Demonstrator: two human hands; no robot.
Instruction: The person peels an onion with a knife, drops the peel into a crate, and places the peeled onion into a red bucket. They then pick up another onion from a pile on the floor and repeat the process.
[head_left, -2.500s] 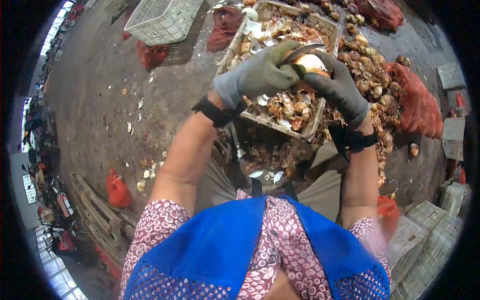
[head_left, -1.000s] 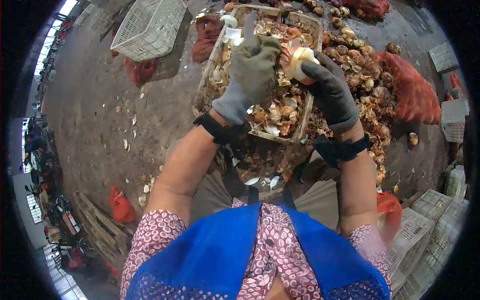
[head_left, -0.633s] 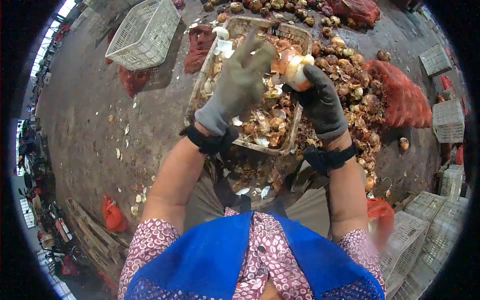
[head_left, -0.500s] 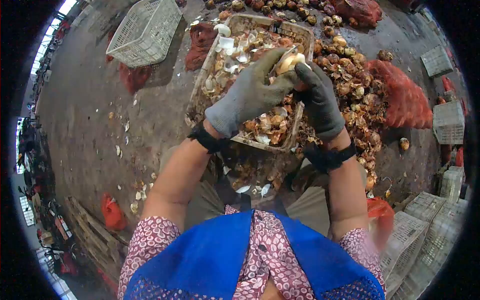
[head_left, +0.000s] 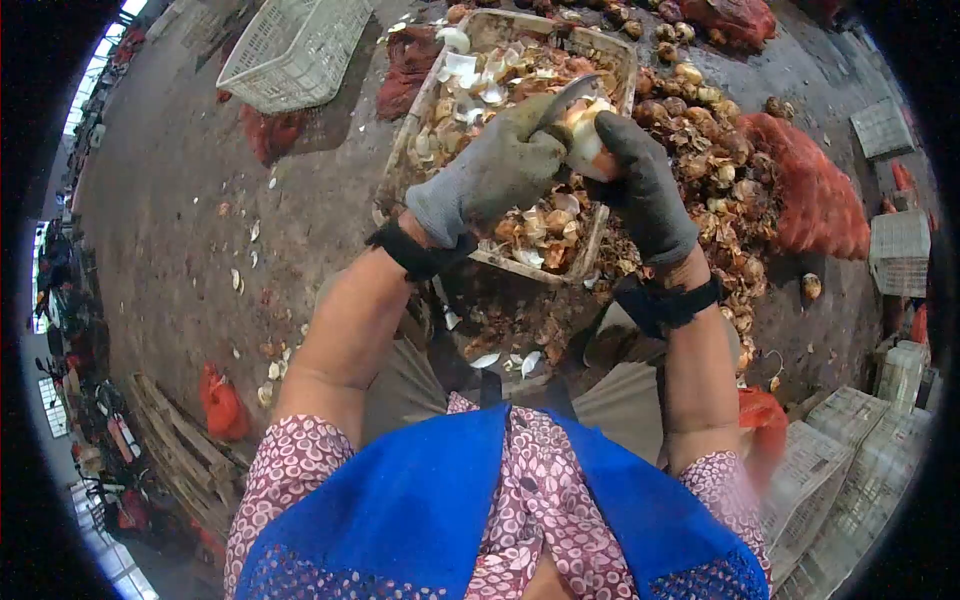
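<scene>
My left hand [head_left: 495,165], in a grey glove, is closed round a small curved knife [head_left: 571,97] whose blade points up and to the right. A partly peeled onion [head_left: 590,143], white with some brown skin, sits between my two hands. My right hand [head_left: 645,185], also gloved, has its fingers and thumb wrapped on the onion's right side. Both hands are above a dirty white tray [head_left: 409,150] that holds onion skins and white peel pieces [head_left: 465,70].
Onions and loose skins [head_left: 715,180] lie heaped right of the tray, beside a red mesh sack [head_left: 815,190]. A white crate [head_left: 295,60] stands at the upper left. More crates [head_left: 810,470] are at the lower right, and wooden planks [head_left: 185,450] lie lower left.
The knife blade now shows clearly above my left hand, which has closed more. The onion has turned, with more of its white and brown side visible. The view has shifted slightly.
</scene>
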